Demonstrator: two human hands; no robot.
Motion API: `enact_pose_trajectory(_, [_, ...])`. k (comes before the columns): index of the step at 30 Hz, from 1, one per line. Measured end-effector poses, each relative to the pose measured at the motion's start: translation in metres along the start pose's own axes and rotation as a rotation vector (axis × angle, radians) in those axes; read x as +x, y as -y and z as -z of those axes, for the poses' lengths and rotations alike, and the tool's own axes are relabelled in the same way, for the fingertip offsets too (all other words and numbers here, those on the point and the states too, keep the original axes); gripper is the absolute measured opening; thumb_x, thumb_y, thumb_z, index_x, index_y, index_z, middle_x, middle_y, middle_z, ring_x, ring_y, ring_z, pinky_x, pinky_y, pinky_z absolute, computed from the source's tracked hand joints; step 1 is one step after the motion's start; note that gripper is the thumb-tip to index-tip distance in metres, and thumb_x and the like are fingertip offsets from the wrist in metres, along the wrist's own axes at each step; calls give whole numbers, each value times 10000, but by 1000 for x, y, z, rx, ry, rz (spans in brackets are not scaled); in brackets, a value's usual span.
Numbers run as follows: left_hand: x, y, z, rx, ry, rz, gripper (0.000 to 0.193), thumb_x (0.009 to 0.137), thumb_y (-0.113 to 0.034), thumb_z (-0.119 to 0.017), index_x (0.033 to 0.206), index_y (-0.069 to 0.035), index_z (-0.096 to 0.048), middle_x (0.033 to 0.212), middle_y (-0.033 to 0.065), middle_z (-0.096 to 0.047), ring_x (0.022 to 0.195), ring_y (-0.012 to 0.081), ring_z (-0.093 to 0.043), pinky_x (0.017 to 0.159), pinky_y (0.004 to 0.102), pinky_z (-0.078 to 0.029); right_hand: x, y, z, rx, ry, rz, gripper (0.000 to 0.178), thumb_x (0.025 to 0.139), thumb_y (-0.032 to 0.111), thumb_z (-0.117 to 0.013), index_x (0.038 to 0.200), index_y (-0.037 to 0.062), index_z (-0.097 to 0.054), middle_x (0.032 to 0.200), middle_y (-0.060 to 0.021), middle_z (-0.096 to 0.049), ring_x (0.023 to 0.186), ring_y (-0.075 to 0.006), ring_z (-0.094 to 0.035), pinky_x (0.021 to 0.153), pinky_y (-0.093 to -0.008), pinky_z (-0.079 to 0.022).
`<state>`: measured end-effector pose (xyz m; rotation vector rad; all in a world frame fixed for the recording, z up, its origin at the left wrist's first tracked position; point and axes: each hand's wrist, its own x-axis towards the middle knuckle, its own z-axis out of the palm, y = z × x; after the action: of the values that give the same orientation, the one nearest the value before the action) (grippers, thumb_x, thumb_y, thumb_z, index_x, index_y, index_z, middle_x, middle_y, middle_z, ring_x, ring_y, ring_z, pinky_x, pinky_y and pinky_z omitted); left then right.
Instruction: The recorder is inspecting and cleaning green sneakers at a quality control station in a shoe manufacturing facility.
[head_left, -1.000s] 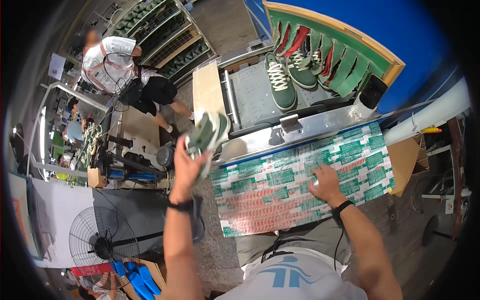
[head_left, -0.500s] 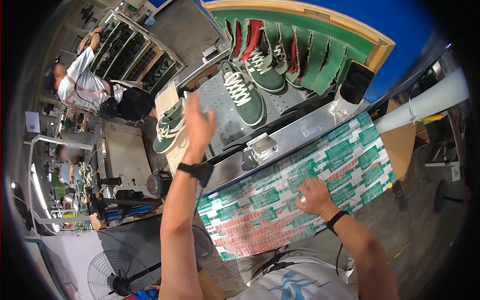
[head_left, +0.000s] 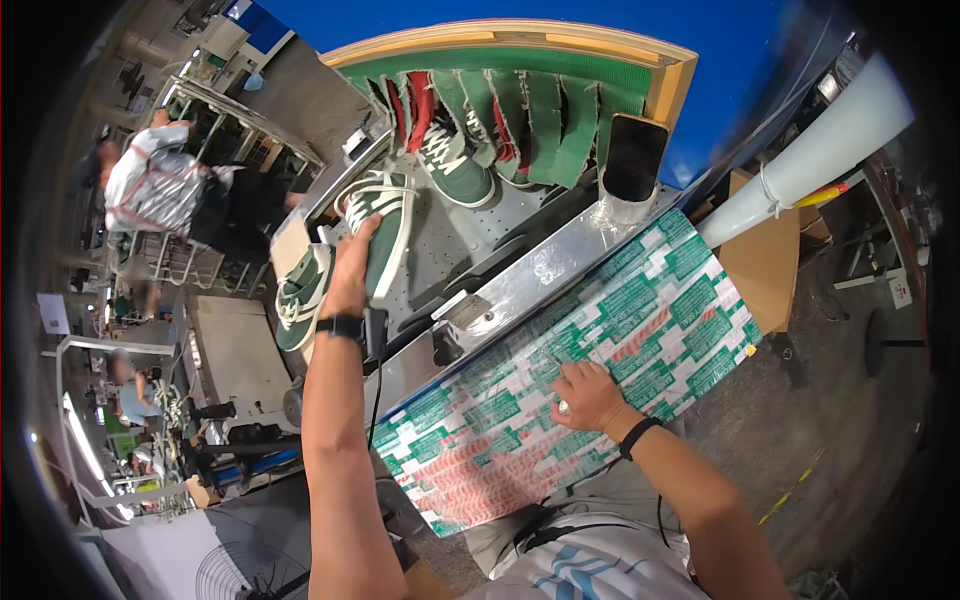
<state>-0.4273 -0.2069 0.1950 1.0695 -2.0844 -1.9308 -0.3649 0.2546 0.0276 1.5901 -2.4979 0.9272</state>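
Note:
My left hand [head_left: 350, 275] is closed on a dark green sneaker [head_left: 388, 245] with white laces and a white sole. The sneaker is tipped on its side over the perforated grey conveyor bed [head_left: 455, 235]. Just left of that hand, another green sneaker [head_left: 300, 290] rests at the bed's edge. A third green sneaker [head_left: 465, 180] stands farther back, at the hanging strips. Over the green-and-white patterned sheet [head_left: 670, 350], my right hand [head_left: 588, 395] is curled around something small and pale, mostly hidden by the fingers.
Green and red fabric strips [head_left: 545, 130] hang from a wood-edged frame [head_left: 520, 35] across the back. A phone [head_left: 636, 158] stands on the metal rail [head_left: 550, 255]. At right are a pale wrapped tube [head_left: 810, 150] and cardboard [head_left: 760, 265]. A person [head_left: 160, 185] is by racks at left.
My left hand has come down from the air onto the sneaker, which has gone from lying flat to tilted. My right hand stays closed over the sheet. The whole view has shifted.

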Motion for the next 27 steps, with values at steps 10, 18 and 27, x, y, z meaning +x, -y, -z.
enact_pose_trajectory(10, [-342, 131, -43, 239, -479, -181, 794, 869, -256, -917, 1507, 5, -523, 1301, 127, -711, 1163, 224, -698, 1028, 365, -543, 2, 5, 1, 62, -32, -32, 276, 805, 297, -786, 950, 107, -648, 1046, -143, -611, 1010, -368, -622, 903, -501, -525])
enact_pose_trajectory(18, [-420, 252, -105, 319, -448, 74, 715, 857, -336, -936, 1394, 5, -609, 1231, 191, -776, 1128, 345, -764, 974, 448, -588, 1, 11, 0, 27, -14, 52, 273, 819, 250, -799, 999, 112, -647, 1039, -134, -600, 1008, -369, -618, 886, -503, -526])
enact_pose_trajectory(27, [-401, 271, -71, -423, -632, -96, 272, 943, -183, -896, 1064, -11, -724, 818, -4, -692, 749, 100, -627, 704, 290, -540, -67, 108, 38, 339, 137, -382, 732, 900, 209, -807, 1569, 50, -555, 1130, -132, -701, 1040, -316, -712, 940, -427, -573])
